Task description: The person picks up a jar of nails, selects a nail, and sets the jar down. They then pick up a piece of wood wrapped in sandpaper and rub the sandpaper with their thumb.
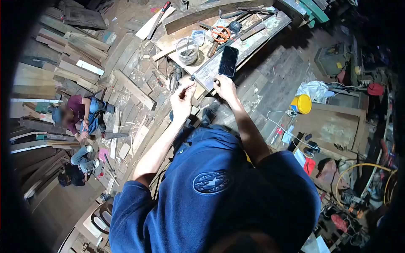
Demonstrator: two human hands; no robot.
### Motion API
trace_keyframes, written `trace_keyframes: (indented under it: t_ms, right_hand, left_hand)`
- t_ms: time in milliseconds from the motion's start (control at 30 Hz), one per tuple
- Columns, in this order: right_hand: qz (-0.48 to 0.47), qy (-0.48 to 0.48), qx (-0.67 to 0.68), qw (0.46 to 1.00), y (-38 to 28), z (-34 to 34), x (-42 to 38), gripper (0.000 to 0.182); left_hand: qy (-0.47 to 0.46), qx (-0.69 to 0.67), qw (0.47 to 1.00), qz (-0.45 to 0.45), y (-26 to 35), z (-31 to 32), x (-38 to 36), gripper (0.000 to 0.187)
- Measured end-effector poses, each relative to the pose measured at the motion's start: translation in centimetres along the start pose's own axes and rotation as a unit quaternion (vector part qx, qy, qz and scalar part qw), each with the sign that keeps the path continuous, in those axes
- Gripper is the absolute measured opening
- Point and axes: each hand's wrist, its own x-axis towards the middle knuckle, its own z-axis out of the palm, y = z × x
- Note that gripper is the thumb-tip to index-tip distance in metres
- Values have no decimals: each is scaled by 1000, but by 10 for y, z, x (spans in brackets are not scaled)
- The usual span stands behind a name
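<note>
Phone, just one, lies near the right hand.

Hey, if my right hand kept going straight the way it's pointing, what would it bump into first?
Probably the phone, whose near end shows just ahead of your right hand; depth is unclear, so it might pass above.

Whether the left hand pinched anything was too small to tell, as was the dark spot at the right hand's fingertips (object or shadow). The bits inside the clear tub blurred together. What 2 co-workers handled stayed indistinct. The bottom edge cut off the blue shirt; darkness swallowed part of the yellow hose.
</note>
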Motion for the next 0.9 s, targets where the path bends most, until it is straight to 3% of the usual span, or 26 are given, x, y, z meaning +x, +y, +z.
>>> trace_keyframes:
  t_ms: [300,433,467,600,700,733,900]
  right_hand:
    - [-9,-68,-63,996,-9,10,25,24]
    - [-54,-17,-63,996,6,26,18,17]
    - [-30,-61,-76,995,10,27,18,18]
    - [-46,-63,-66,995,1,21,21,18]
    - [-94,-1,-10,996,8,29,21,19]
    - [-36,-41,-41,998,-4,21,22,19]
    - [-59,-20,-57,996,-4,23,28,16]
  left_hand:
    - [39,14,999,27,20,-12,3,18]
    - [43,15,998,33,24,-17,7,17]
    - [46,6,999,24,26,-17,9,17]
    - [63,52,996,43,25,-25,21,16]
    - [74,50,995,46,21,-36,38,15]
    - [73,34,995,59,26,-39,44,14]
    - [60,79,995,18,15,-64,82,13]
